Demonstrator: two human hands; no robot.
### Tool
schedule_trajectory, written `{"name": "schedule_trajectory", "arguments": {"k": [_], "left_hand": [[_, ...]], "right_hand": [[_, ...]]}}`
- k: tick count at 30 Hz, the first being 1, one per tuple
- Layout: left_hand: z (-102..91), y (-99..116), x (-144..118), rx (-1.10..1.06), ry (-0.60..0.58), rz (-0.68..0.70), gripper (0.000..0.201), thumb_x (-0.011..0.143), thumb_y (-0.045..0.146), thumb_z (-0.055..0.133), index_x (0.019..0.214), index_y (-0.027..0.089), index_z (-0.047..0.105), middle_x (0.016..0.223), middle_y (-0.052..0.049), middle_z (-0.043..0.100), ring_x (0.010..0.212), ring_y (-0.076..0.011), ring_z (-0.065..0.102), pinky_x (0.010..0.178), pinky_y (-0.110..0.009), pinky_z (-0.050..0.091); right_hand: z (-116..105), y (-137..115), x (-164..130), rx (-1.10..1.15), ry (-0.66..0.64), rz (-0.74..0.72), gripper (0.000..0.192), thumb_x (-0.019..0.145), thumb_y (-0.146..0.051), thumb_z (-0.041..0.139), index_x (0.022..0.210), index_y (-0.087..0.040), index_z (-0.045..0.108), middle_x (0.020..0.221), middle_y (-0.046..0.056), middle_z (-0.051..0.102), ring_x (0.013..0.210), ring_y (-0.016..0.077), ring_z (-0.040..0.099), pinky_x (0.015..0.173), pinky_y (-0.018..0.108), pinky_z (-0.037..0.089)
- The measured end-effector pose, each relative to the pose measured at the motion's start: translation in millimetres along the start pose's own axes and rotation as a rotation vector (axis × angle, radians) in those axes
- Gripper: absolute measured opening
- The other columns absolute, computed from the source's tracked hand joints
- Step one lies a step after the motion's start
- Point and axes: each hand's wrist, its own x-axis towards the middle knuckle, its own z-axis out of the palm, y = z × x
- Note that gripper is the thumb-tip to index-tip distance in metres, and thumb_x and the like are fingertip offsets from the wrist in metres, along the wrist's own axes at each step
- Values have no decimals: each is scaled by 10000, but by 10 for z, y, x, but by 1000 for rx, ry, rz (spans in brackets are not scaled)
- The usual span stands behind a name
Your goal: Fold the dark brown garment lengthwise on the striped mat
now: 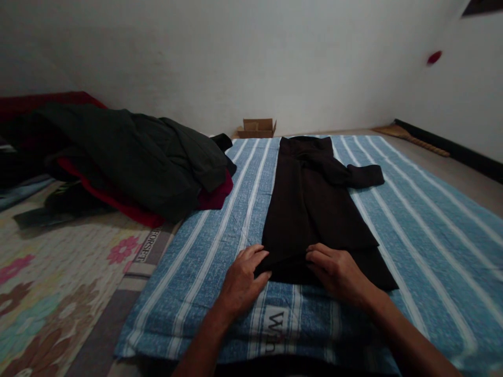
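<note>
Head view, reading from left to right: at the far left we see a floral mat [58, 293] on the floor, and behind it a heap of dark and red clothes [129, 162] piled against the wall. A strip of grey fabric with printed letters [151, 248] lies between the floral mat and the blue striped blanket [432, 251] that covers the middle and right of the floor.

Our left hand [241, 283] rests on the blanket at the near left corner of a dark brown garment [314, 209], fingers half spread, with the fingertips [261, 256] touching the garment's hem; it grips nothing that we can make out. Just to its right, our right hand [334, 272] lies palm down on the same hem, fingers curled loosely and pressing the cloth flat.

The garment stretches lengthwise away from us down the middle of the blanket, folded narrow, with one sleeve [363, 175] sticking out to the right near its far end. Beyond it, a small open cardboard box [257, 127] sits against the white wall. At the far right a broom [412, 139] lies on the bare floor by the dark skirting.
</note>
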Motion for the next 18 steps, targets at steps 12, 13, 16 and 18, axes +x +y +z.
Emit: {"name": "schedule_trajectory", "arguments": {"k": [12, 13, 16, 18], "left_hand": [[282, 47, -54, 206, 276, 65, 319, 771, 121, 523, 1084, 151, 575, 1134, -104, 577, 1037, -235, 529, 909, -399, 473], [287, 43, -56, 231, 284, 73, 335, 771, 109, 508, 1098, 148, 569, 1140, -109, 572, 1041, -238, 525, 910, -399, 474], [284, 42, -57, 323, 277, 97, 398, 757, 70, 473, 1144, 124, 549, 1168, -133, 557, 1064, -256, 509, 919, -409, 472], [282, 51, -57, 382, 259, 122, 429, 753, 54, 450, 1171, 102, 535, 1191, -148, 548, 1090, -266, 494, 934, -416, 463]], "right_hand": [[-56, 17, 52, 51, -7, -32, 133, 908, -158, 409, 864, -167, 534, 820, 40, 582, 704, 104, 550, 609, 203, 404], [-65, 18, 51, 40, -6, -39, 140, 910, -162, 409, 858, -165, 539, 817, 42, 585, 706, 104, 551, 610, 203, 404], [-93, 15, 38, -5, -17, -52, 176, 918, -185, 410, 825, -160, 557, 797, 42, 588, 693, 102, 547, 616, 203, 403], [-103, 3, 15, -60, -22, -64, 206, 918, -196, 412, 789, -162, 569, 774, 39, 590, 666, 100, 538, 608, 205, 400]]}}
